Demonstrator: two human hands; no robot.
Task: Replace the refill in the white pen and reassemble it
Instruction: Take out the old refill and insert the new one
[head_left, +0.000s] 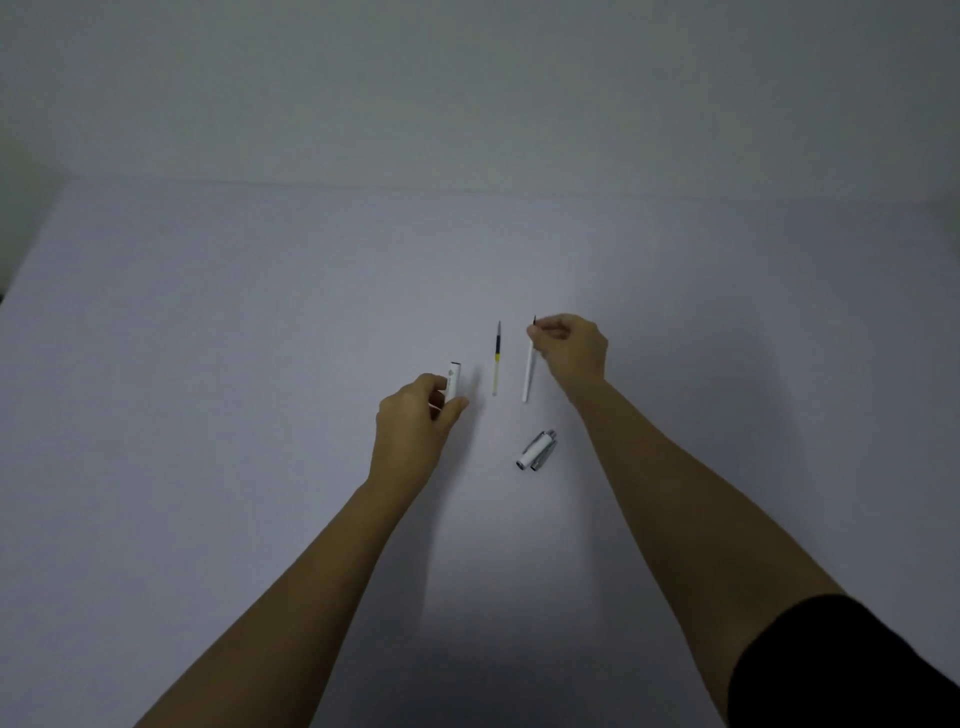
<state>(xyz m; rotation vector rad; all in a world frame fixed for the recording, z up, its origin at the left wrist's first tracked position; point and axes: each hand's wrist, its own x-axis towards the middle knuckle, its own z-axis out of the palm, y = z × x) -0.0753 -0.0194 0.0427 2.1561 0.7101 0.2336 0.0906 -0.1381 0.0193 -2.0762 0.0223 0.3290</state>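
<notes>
My left hand (415, 415) grips the white pen barrel (453, 382), which points away from me with its dark-rimmed end up. My right hand (569, 345) pinches the tip end of a thin white refill (529, 374); the rest of the refill hangs down toward the table. Between the two hands another refill (496, 358) lies on the table, with a dark section, a yellow band and a clear tail. The white pen cap piece (536, 450) with a metal clip lies nearer to me, below my right hand.
Everything rests on a plain pale table (260, 364) that ends at a pale wall (467, 104) behind. A black sleeve (841, 670) covers my right upper arm at the bottom right.
</notes>
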